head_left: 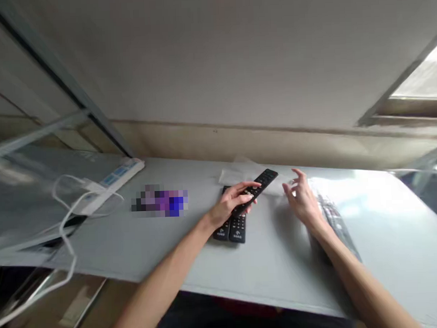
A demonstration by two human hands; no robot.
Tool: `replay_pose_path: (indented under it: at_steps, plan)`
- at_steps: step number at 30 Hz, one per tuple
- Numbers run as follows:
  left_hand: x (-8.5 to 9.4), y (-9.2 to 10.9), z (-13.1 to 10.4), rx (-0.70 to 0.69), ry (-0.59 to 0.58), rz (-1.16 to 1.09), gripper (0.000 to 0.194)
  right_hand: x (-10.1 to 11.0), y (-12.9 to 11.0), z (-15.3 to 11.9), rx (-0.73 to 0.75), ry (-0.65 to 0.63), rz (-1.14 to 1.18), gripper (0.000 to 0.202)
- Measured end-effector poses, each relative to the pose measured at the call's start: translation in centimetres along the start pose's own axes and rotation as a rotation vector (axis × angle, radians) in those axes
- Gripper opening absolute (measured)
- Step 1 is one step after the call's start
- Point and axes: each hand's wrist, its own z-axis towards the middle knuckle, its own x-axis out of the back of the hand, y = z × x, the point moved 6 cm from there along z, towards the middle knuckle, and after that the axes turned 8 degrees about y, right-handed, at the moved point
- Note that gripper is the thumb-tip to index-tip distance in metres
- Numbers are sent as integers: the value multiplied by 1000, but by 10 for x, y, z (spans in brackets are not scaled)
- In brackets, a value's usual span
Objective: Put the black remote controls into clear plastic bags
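A black remote control point(262, 181) is gripped in my left hand point(231, 201), tilted with its far end up to the right. Below that hand, two more black remotes point(237, 230) lie side by side on the table, partly covered by it. To the right, my right hand point(301, 199) is raised with fingers apart and holds nothing. Under my right forearm is a dark bundle in clear plastic point(337, 222), partly hidden by the arm. Thin clear plastic bags point(236, 172) lie flat behind the remotes.
The grey table point(142, 252) runs along a wall. At the left lie a white power strip point(115, 182) and a looping white cable point(68, 222) that hangs over the front edge. A pixelated purple object point(159, 201) rests left of the remotes. A metal frame point(106, 134) stands at the left.
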Motion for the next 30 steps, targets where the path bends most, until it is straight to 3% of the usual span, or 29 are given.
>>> replay_pose_path:
  at_steps: [2, 4, 8, 11, 13, 16, 19, 25, 28, 30]
  plan:
    - [-1, 4, 1, -48, 24, 103, 41, 12, -12, 4, -1, 84, 15, 57]
    - [-4, 7, 0, -104, 24, 238, 42, 16, -23, 3, -52, 57, 149, 51]
    - [-19, 11, -7, -245, -47, 588, 48, -6, -52, -16, -313, -300, 734, 53]
    - [-28, 11, -12, -367, -91, 786, 47, -16, -58, -30, -549, -381, 840, 56]
    - [-29, 12, -14, -457, -80, 906, 49, -16, -56, -31, -601, -389, 811, 58]
    - [-17, 16, -14, -582, 29, 1039, 43, -15, -51, -28, -535, -437, 715, 59]
    - [-4, 17, -11, -629, 103, 1188, 16, -24, -49, -33, -432, -596, 592, 62]
    - [-7, 1, -5, -578, -93, 1430, 16, -40, -46, -51, -433, -747, 548, 63]
    - [-12, -4, -4, -569, -105, 1462, 17, -42, -48, -56, -410, -783, 503, 67]
    - [-14, -3, -4, -577, -94, 1466, 19, -39, -49, -53, -330, -717, 378, 67]
